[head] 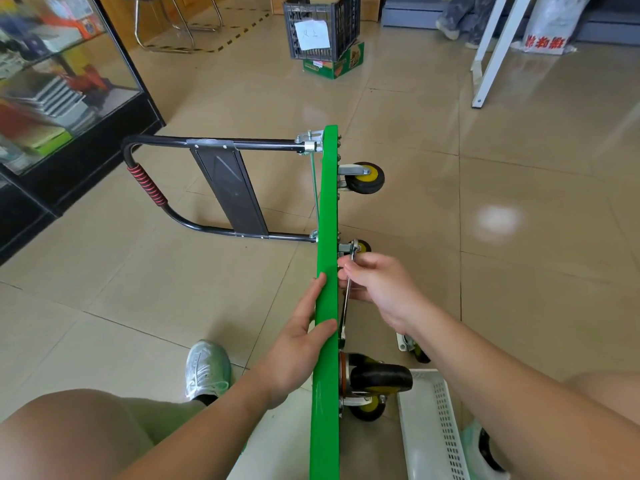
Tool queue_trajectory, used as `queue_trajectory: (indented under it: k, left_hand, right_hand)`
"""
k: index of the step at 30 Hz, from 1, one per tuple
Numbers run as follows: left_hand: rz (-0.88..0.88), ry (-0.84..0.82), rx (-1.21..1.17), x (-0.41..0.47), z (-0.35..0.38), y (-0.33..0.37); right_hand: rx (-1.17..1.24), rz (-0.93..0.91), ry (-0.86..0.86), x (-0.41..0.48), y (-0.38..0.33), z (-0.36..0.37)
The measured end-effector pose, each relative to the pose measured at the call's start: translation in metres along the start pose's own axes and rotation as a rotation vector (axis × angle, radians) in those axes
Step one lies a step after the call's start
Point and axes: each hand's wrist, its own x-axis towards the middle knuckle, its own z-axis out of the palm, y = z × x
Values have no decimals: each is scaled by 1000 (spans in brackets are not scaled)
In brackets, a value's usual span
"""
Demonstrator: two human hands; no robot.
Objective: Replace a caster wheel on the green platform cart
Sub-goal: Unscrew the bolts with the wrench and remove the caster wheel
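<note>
Green platform cart (327,202) stands on its long edge on the floor, folding handle (149,185) swung out as a prop, so the underside casters face right. Left hand (301,344): fingers straight against the deck, thumb across its rim, steadying. Right hand (377,285): fingers curled round a wrench (345,299), head at the mid caster's (363,245) mount. Judged: working a mounting nut. Loose caster (414,349) lies nearby.
</note>
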Motion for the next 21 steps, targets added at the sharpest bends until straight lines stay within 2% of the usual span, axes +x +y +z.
queue_trajectory:
  k: [3,15,21]
  left_hand:
    - [6,13,1,1,0,-1]
    - [67,44,34,2,4,-4]
    - [46,44,9,1,7,0]
  right_hand:
    - [-104,-35,1,3,-1,-5]
    - [-204,-104,-83,-1,-12,-1]
    - [-169,-70,-23,4,-11,-5]
